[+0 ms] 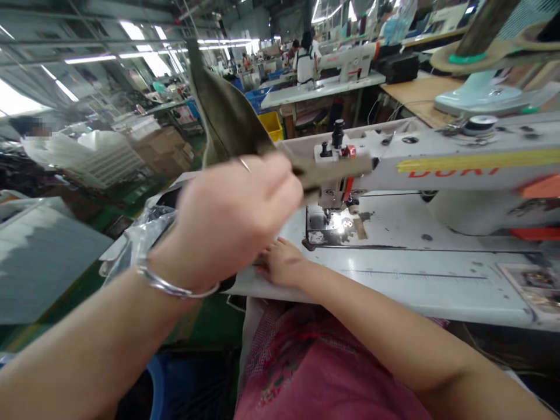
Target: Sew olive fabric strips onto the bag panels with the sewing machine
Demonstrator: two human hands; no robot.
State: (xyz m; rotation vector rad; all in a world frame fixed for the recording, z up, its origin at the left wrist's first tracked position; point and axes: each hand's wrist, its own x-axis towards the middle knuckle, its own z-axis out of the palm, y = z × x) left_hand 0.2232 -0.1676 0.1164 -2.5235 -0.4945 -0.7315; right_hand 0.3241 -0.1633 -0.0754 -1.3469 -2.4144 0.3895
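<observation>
The left hand [231, 216] is closed, gripping a raised olive-brown fabric piece [236, 116]; part extends across the sewing-machine head [322, 153]. The right hand [284, 263] rests on the worktable [394, 297], grip indeterminable. The piece is off the needle plate [347, 223]; completed and remaining work cannot be determined.

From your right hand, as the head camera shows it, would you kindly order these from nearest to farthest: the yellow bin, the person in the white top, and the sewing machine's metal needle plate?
From the right hand:
1. Metal needle plate, just to its right.
2. Yellow bin, ahead, beyond the table.
3. Person in the white top, far ahead in the background.
</observation>
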